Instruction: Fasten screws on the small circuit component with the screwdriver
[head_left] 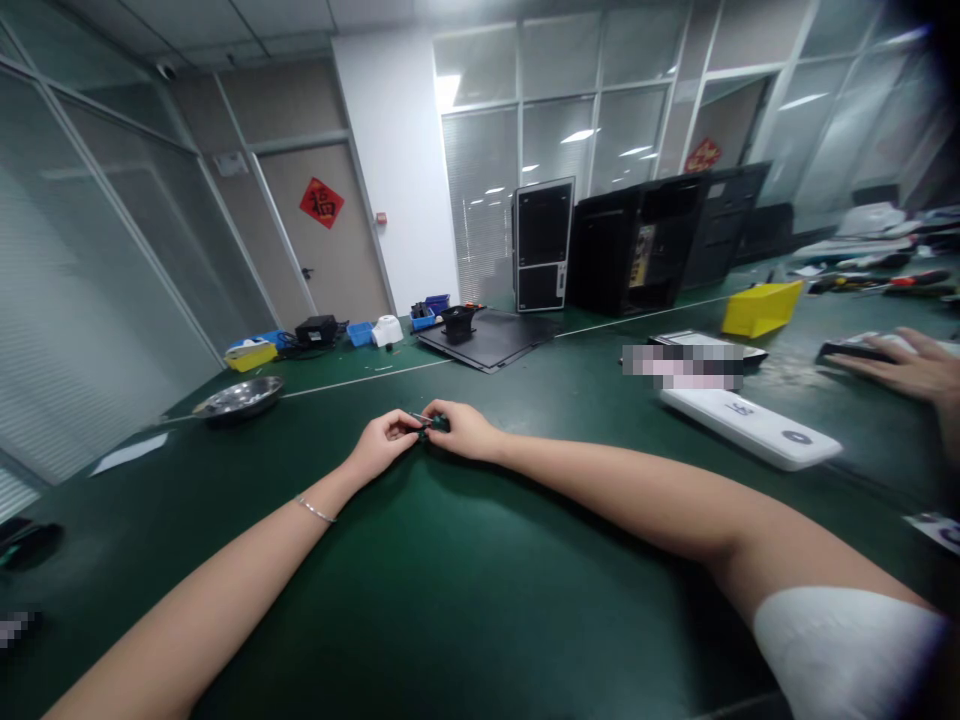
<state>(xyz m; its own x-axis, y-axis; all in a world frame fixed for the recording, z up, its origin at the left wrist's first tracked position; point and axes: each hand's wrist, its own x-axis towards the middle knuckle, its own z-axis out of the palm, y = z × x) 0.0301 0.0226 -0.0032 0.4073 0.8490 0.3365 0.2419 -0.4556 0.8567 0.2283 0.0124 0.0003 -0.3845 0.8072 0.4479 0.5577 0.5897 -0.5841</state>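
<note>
My left hand (388, 443) and my right hand (460, 430) meet above the green work mat (480, 590), both off its surface. Pinched between their fingertips is a small green-handled screwdriver (433, 425), its thin metal shaft pointing left. My fingers hide most of the handle. A bracelet circles my left wrist. To the right, a co-worker's hand (896, 365) rests on a black object near a white rectangular device (750, 428), well apart from my hands.
A steel bowl (240, 397) sits to my left. Ahead lie a black flat panel (487, 338) and small blue bins (360, 334). Black computer cases (541, 243) stand beyond, with a yellow bin (761, 308) and scattered tools at right.
</note>
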